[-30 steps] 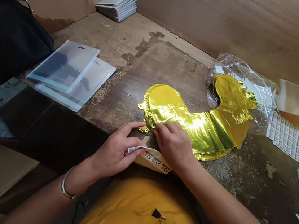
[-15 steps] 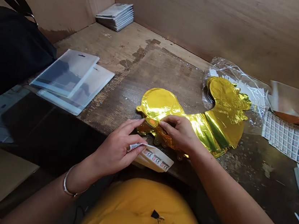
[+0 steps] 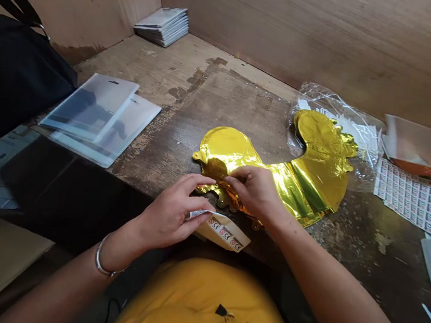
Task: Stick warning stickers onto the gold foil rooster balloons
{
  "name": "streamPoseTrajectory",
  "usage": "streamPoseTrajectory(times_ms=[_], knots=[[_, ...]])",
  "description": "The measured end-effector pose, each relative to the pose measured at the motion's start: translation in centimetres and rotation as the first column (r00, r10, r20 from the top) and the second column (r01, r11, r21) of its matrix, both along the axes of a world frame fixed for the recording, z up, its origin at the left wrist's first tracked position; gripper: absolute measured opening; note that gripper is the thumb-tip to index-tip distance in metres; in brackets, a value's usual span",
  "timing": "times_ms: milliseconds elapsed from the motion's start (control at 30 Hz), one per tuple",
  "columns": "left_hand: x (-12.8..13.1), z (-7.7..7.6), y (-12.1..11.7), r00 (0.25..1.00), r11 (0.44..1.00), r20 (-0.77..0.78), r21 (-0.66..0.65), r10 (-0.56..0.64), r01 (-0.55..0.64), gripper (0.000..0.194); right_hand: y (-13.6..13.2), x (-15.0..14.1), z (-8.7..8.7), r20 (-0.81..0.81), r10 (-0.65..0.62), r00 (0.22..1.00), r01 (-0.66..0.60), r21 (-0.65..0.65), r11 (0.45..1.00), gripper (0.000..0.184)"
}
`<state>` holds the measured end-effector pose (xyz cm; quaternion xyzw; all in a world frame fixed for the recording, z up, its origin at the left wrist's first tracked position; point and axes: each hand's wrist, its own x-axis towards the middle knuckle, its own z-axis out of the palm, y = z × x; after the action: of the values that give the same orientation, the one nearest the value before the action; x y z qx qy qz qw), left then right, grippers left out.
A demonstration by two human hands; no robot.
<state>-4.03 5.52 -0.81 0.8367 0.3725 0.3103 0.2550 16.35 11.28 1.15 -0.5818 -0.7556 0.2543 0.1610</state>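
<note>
A stack of shiny gold foil balloons point(image 3: 229, 145), flat and curved in outline, lies near the table's front edge. My right hand point(image 3: 261, 190) is closed in a pinch on the top foil balloon, at a small lifted flap on its near left edge. My left hand point(image 3: 172, 211) grips a strip of CE label stickers point(image 3: 226, 234) between thumb and fingers, below the balloons. Its index fingertip reaches the balloon's edge beside the flap. The right fingertips are partly hidden by the hand itself.
Clear plastic sleeves point(image 3: 92, 104) lie at the left by a black bag point(image 3: 13, 79). Folded packs point(image 3: 162, 24) are piled in the back corner. On the right are a clear plastic bag point(image 3: 364, 132) with white pieces and printed sticker sheets point(image 3: 419, 199).
The balloon's small flap, earlier stretched between both hands with an orange glint, now stands up darker by my right fingers. My left index finger and thumb have moved slightly down and right.
</note>
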Motion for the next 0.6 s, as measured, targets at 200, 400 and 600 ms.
streamPoseTrajectory(times_ms=[200,400,600], knots=[[-0.3,0.7,-0.8,0.995,0.991,-0.052,0.108,0.087,-0.081,0.013,0.7,-0.1,-0.9,-0.037,0.02,0.999,-0.019,0.03,0.999,0.023],[0.0,1.2,0.7,0.972,0.98,-0.234,0.189,-0.015,0.06,0.014,1.5,0.0,-1.0,-0.065,0.175,0.982,-0.178,-0.044,0.983,0.034],[0.4,1.6,2.8,0.961,0.972,-0.273,0.21,-0.05,0.11,0.014,1.9,0.1,-0.6,-0.112,0.206,0.972,-0.216,-0.096,0.972,0.045]])
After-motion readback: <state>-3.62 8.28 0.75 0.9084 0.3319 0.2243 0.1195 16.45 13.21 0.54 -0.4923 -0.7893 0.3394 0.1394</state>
